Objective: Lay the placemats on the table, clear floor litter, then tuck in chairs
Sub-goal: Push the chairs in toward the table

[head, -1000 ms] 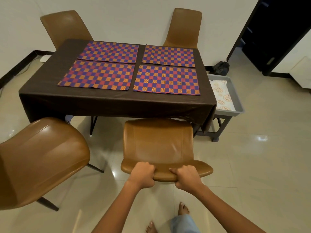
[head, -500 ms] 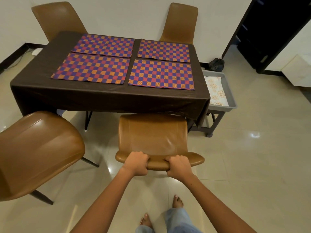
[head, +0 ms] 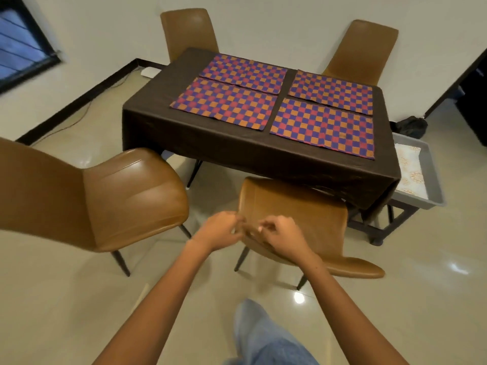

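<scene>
Both hands point(head: 218, 229) point(head: 283, 237) off chair point(head: 297, 214), fingers curled, empty; table point(head: 237, 146) four placemats point(head: 224, 104).

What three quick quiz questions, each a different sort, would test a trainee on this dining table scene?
1. True or false: four checked placemats lie on the dark-clothed table.
2. Which brown leather chair stands clear of the table: A, the near left chair; B, the near right chair?
3. What lies in the grey tray beside the table?

Key: 1 true. 2 A. 3 A patterned white cloth.
</scene>
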